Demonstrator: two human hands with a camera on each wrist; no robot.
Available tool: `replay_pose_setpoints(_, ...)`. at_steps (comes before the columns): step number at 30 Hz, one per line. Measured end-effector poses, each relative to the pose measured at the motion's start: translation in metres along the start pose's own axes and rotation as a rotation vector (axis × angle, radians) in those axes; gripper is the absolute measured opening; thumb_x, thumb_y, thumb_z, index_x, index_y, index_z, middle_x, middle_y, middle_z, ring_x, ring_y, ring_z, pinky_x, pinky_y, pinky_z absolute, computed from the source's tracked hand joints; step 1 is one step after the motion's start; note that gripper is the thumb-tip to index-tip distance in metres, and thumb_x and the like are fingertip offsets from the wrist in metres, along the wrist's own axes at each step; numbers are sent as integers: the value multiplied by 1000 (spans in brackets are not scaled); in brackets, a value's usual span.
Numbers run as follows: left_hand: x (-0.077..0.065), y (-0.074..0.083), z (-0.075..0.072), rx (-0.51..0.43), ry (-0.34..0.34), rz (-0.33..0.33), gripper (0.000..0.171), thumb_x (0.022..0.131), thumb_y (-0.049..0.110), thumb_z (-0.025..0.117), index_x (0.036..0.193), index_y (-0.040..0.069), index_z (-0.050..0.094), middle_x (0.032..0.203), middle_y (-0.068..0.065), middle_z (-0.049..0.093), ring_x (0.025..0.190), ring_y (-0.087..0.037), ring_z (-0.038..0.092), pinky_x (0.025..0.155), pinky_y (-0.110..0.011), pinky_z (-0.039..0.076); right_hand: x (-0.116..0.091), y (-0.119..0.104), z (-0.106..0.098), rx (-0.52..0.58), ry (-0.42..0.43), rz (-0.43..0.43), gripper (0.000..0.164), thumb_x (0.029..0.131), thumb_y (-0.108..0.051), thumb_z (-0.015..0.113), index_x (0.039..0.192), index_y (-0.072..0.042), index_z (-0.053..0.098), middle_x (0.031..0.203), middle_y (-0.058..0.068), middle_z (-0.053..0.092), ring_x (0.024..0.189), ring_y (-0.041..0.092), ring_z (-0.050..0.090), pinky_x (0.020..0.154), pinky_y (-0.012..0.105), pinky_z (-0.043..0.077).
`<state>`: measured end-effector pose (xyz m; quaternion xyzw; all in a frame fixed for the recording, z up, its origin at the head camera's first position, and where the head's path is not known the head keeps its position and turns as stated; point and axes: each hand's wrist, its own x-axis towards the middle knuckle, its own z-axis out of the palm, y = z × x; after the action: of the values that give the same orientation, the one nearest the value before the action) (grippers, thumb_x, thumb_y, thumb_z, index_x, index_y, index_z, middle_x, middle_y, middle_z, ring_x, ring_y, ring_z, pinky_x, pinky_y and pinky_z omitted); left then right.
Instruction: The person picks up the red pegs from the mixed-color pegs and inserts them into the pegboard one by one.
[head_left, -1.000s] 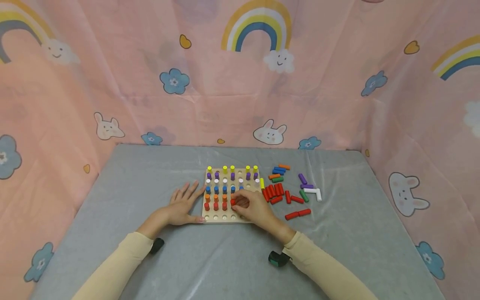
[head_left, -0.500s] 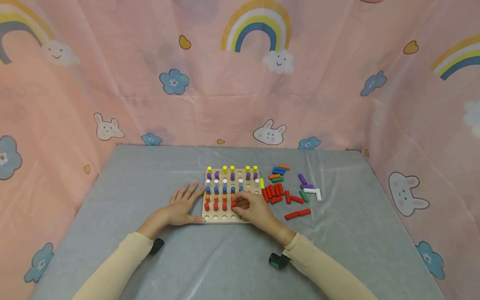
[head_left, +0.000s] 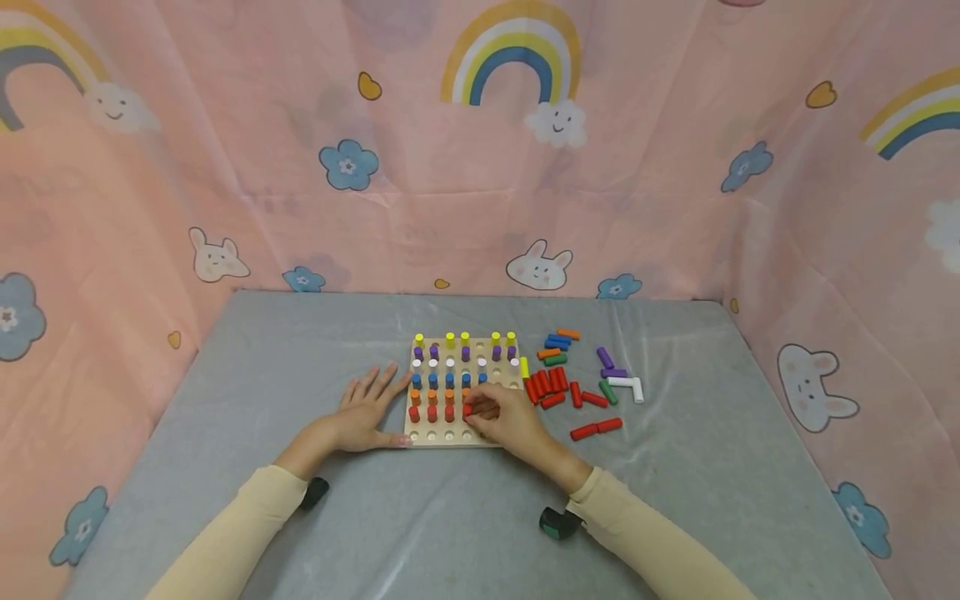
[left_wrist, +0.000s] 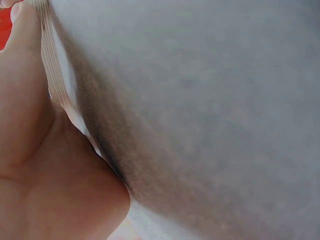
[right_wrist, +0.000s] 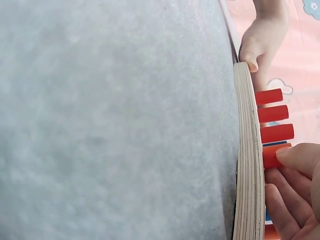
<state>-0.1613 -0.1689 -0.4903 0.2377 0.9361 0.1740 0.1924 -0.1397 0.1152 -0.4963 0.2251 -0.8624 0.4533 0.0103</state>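
Note:
A wooden pegboard [head_left: 441, 445] lies on the table with rows of yellow, purple, white, blue, orange and red pegs upright in it. My left hand [head_left: 362, 419] lies spread at the board's left side, its thumb on the near left corner. With thumb and fingers, my right hand [head_left: 516, 419] pinches a red peg [right_wrist: 271, 156], fourth from the left in the red row. That peg stands upright at the board, beside three red pegs [right_wrist: 275, 114] in the right wrist view. The right hand hides the board's near right part.
Loose pegs lie right of the board: several red pegs [head_left: 558, 379], plus orange, blue, green, purple, yellow and white ones [head_left: 638, 390]. The grey-covered table [head_left: 420, 525] meets a pink printed curtain [head_left: 420, 208] at the back and sides.
My right hand has lowered the red peg slightly toward the board, into line with the other red pegs. My left hand has stayed in place.

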Motion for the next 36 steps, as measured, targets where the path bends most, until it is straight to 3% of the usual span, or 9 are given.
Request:
replay_pose_setpoints(12, 0, -4, 4, -55, 18, 32, 112, 79, 77, 59, 161, 20, 8, 168, -17, -3, 153, -45, -8, 118, -69, -4, -2, -3, -3, 10, -4, -6, 23, 83, -8, 79, 103, -10, 70, 97, 4, 75, 83, 13, 73, 71, 19, 57)
replay_pose_setpoints(26, 2, -7, 7, -41, 20, 24, 111, 80, 72, 63, 161, 19, 9, 168, -16, -3, 153, -44, -8, 118, -68, -3, -2, -5, -25, 57, 55, -10, 24, 86, -10, 77, 109, -6, 73, 102, 5, 77, 87, 18, 73, 75, 26, 60)
replay_pose_setpoints(36, 3, -9, 8, -44, 28, 24, 110, 80, 72, 63, 161, 21, 8, 168, -15, -4, 154, -43, -9, 118, -69, -3, -7, -6, -51, 82, -23, 48, 29, 86, -10, 76, 115, -4, 72, 106, 9, 76, 91, 19, 73, 79, 29, 60)
